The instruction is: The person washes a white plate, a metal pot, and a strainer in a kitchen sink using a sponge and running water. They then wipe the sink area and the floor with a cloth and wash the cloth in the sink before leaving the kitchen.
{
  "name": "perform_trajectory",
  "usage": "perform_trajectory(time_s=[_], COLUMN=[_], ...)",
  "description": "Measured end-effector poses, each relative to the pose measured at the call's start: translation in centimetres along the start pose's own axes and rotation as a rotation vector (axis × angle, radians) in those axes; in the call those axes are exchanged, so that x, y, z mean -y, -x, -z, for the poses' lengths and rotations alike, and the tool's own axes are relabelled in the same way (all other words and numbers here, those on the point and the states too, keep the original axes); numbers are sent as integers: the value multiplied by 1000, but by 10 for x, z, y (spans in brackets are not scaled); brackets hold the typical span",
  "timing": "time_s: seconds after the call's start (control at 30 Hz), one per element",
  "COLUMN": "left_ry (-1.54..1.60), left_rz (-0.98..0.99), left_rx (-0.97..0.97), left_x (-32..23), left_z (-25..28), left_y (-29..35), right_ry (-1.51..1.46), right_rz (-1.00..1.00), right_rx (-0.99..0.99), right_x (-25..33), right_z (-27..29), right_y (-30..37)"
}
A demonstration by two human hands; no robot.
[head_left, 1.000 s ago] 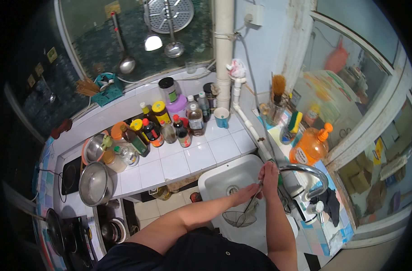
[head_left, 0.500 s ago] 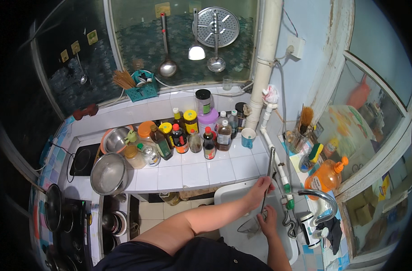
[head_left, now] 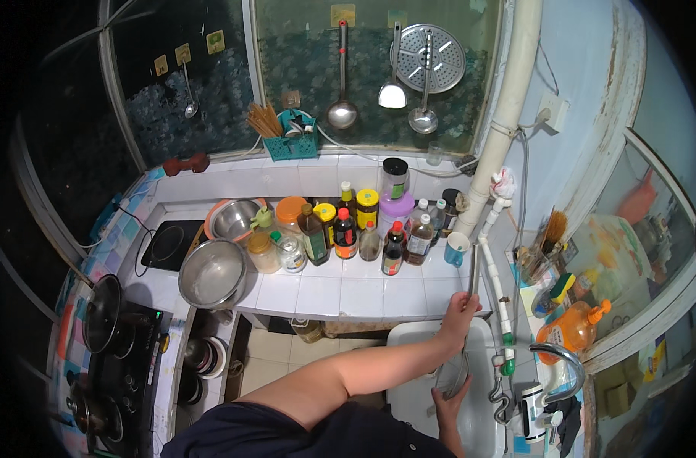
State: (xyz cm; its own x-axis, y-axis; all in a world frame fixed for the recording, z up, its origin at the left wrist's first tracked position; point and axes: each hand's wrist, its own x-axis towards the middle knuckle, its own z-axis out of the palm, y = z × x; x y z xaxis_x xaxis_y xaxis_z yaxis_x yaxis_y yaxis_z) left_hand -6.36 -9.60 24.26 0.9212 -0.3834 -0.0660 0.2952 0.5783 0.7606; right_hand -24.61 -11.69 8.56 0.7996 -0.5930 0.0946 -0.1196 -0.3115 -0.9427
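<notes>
Steel glints over a white sink point(head_left: 485, 408) as a person in dark clothes works with a long-handled mesh strainer point(head_left: 454, 372) in both hands, in a tiled kitchen. The left hand point(head_left: 460, 314) is wrapped closed around the strainer's handle, whose end points away toward the far side of the room. Nearer, the right hand point(head_left: 449, 404) is curled at the mesh bowl above the basin, thumb and fingers set apart; whether it grips the wire firmly, I cannot tell from here. To the right of the sink, a curved chrome tap point(head_left: 578, 372) arches near an orange pump bottle point(head_left: 565, 334), with a yellow-and-green sponge point(head_left: 563, 286) just beyond. Across the far side, the white-tiled table point(head_left: 317, 296) carries a blue cup point(head_left: 455, 249), a row of sauce bottles point(head_left: 394, 252) and, farther left, a large steel bowl point(head_left: 213, 276). Above them a ladle point(head_left: 342, 115) and a round perforated plate point(head_left: 444, 65) hang against the window. At the left edge, a dark pan point(head_left: 103, 314) stands tilted beside the black stove point(head_left: 144, 355).
</notes>
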Motion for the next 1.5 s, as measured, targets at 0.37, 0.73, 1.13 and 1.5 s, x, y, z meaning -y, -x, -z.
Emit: perform_trajectory(time_s=[0.37, 0.73, 1.13, 1.5], left_ry=[-732, -351, -843, -974], left_rz=[-170, -613, -949, -952], left_rx=[123, -260, -739, -943], left_x=[2, -204, -563, -710], left_z=[44, 152, 379, 459], left_y=[12, -73, -156, -277], right_ry=[-600, -362, -431, -398], right_rz=[-304, -65, -251, -363], right_rx=[333, 563, 145, -25], right_x=[59, 115, 144, 166], right_z=[-26, -107, -211, -274], right_y=[-39, -93, -169, -164])
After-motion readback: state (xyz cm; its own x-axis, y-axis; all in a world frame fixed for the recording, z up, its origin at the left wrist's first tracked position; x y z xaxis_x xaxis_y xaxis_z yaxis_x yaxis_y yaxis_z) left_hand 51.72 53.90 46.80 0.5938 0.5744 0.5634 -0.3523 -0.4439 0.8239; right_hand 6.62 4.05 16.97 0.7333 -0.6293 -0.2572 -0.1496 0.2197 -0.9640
